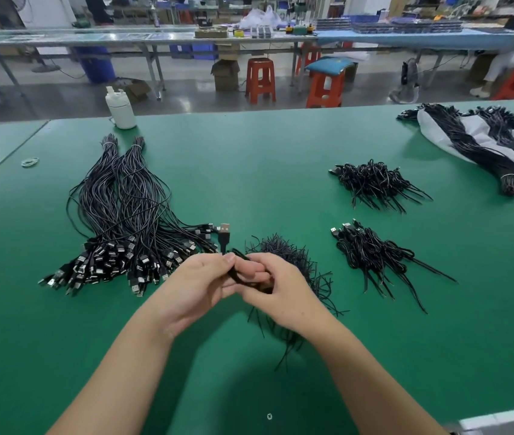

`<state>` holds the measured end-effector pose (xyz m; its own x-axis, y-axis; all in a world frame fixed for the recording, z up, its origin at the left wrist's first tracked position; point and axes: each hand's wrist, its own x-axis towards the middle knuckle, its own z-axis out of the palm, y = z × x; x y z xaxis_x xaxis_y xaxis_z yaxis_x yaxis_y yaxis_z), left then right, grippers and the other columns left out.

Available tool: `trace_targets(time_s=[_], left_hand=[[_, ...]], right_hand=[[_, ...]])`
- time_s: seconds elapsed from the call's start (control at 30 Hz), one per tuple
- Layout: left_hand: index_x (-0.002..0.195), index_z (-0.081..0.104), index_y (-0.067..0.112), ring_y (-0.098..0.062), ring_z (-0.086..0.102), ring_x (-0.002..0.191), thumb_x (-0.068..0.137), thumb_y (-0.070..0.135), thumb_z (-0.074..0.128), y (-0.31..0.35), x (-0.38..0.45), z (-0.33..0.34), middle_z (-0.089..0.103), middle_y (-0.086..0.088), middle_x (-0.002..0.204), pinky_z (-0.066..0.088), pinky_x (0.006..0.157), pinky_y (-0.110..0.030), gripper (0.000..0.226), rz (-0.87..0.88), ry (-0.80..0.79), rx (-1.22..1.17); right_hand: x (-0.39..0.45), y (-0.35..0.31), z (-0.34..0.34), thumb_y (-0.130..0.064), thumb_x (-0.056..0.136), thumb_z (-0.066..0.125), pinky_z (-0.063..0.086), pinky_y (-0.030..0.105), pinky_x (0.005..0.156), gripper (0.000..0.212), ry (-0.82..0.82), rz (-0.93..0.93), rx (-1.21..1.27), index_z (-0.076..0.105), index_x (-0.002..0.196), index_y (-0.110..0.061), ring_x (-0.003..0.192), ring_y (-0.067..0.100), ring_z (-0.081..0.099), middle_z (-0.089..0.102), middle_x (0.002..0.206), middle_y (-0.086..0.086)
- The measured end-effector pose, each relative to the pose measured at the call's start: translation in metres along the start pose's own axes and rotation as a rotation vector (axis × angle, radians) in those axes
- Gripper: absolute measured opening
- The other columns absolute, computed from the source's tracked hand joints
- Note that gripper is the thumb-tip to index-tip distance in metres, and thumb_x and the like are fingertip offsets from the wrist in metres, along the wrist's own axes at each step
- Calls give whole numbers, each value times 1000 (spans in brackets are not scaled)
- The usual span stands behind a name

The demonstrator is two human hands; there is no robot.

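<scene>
I hold the thin black USB cable (225, 235), plug upward, just left of the heap of short black wire ties (284, 249). My left hand (199, 277) pinches it and my right hand (281, 290) has its fingers clamped on the loops. Best to wind evenly and keep the loops snug.

One wide-angle head-worn camera looks forward and down from close above the left hand (199, 282) and right hand (282, 290), green table (249, 171) filling the lower frame.
</scene>
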<state>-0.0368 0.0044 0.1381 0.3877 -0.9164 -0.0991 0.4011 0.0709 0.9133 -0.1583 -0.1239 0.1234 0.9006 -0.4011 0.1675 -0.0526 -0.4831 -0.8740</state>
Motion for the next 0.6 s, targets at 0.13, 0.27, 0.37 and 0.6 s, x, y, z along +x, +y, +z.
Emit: trace_targets(time_s=[0.13, 0.27, 0.37, 0.6], left_hand=[[89, 78, 14, -29, 72, 97, 104, 20, 48, -16, 4, 3, 77, -8, 95, 50, 101, -49, 34, -24, 348, 564], [77, 71, 19, -17, 71, 69, 103, 41, 42, -15, 4, 19, 73, 6, 65, 56, 78, -42, 45, -41, 452, 978], [74, 66, 17, -6, 64, 53, 101, 54, 34, -16, 3, 21, 69, 3, 61, 54, 69, -38, 56, -13, 429, 1101], [76, 65, 24, -4, 48, 50, 89, 37, 67, -17, 15, 16, 61, 2, 56, 38, 52, -21, 19, 118, 417, 1010]], right_hand=[[-1, 9, -8, -27, 95, 56, 48, 36, 80, 30, -64, -103, -552, 52, 123, -20, 94, 19, 57, 55, 105, -3], [-6, 16, 1, -29, 106, 41, 45, 43, 72, 24, -94, -86, -636, 45, 124, -15, 84, 30, 59, 48, 112, 3], [-8, 17, 0, -30, 107, 35, 42, 45, 69, 21, -64, -77, -603, 46, 113, -13, 75, 30, 54, 47, 105, 4], [-11, 14, 0, -25, 107, 35, 37, 38, 64, 23, -81, -111, -651, 48, 117, -9, 78, 29, 52, 47, 101, 5]])
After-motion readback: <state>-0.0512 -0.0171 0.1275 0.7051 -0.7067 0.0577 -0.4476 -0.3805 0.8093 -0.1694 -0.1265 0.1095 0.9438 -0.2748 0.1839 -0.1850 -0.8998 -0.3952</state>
